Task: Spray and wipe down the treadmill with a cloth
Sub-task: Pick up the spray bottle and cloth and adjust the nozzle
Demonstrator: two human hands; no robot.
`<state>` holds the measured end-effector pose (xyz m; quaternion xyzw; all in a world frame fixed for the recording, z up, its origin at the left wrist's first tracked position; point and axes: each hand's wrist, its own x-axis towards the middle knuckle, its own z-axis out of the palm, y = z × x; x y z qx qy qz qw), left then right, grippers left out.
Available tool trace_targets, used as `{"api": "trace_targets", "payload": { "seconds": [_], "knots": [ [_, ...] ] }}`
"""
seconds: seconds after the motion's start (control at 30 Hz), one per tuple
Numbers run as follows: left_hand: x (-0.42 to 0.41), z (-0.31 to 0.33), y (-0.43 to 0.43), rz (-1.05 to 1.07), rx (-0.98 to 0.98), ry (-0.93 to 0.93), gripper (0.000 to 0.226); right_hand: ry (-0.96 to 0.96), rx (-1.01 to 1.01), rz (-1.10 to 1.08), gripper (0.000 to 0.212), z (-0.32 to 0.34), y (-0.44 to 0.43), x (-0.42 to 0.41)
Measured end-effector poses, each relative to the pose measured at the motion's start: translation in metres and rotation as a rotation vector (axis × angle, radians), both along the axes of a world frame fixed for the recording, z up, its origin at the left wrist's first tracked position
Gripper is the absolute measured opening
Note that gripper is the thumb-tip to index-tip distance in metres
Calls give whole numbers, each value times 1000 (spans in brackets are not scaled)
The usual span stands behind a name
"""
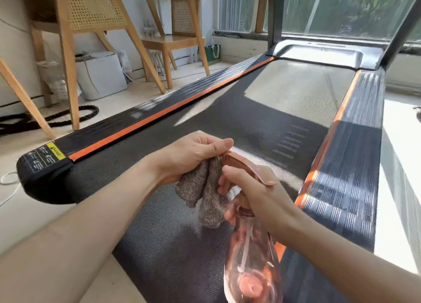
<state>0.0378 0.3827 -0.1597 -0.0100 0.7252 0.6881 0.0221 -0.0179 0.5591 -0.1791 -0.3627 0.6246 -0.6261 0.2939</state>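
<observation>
**— Hands first:** our left hand [191, 157] and right hand [257, 195] are each closed on something, close together at the near end.

**— Agreed.** The treadmill [348, 166] runs far ahead beneath us. Our right grips the spray bottle [250, 257] by its neck, and our left pinches the cloth [205, 195], bunched just beside the nozzle [230, 154].

**— Then we'd best** draw the cloth aside, aim at the belt [262, 125], and mist lightly.

1. Cane-backed chair [91, 18] stands at left.
2. Second chair [180, 40] stands farther back, by the wall.
3. White box [102, 75] sits behind the near chair's legs.
4. Black rope [88, 112] lies on the floor.
5. Green bag [213, 53] stands below the window [341, 6].
</observation>
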Motion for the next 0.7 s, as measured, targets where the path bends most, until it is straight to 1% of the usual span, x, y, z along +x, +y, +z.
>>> {"api": "trace_targets", "payload": {
  "seconds": [0.1, 0.13, 0.2, 0.27, 0.33, 0.4, 0.47, 0.6, 0.7],
  "knots": [
    [8, 11, -9, 24, -63, 46, 33, 34, -12, 6, 18, -2, -6, 2],
    [11, 13, -11, 36, -70, 57, 26, 38, -20, 5, 18, -2, -8, 2],
    [14, 15, -13, 71, -67, 52, 21, 23, -36, -8, 22, -3, -11, 3],
    [16, 17, -12, 121, -121, 40, 25, 39, -41, -15, 31, -4, -15, 4],
    [16, 20, -9, 152, -275, 46, 41, 107, -43, -7, 40, -5, -18, 7],
    [15, 22, -6, 115, -339, 30, 50, 174, -52, -5, 44, -5, -19, 10],
    [15, 20, -5, 60, -303, -5, 51, 204, -50, -14, 46, -6, -18, 12],
    [19, 15, -9, 2, -144, -30, 54, 202, -34, -21, 52, -6, -18, 16],
    [23, 13, -12, -71, -106, -29, 48, 181, -14, -19, 57, -8, -18, 17]
  ]
}}
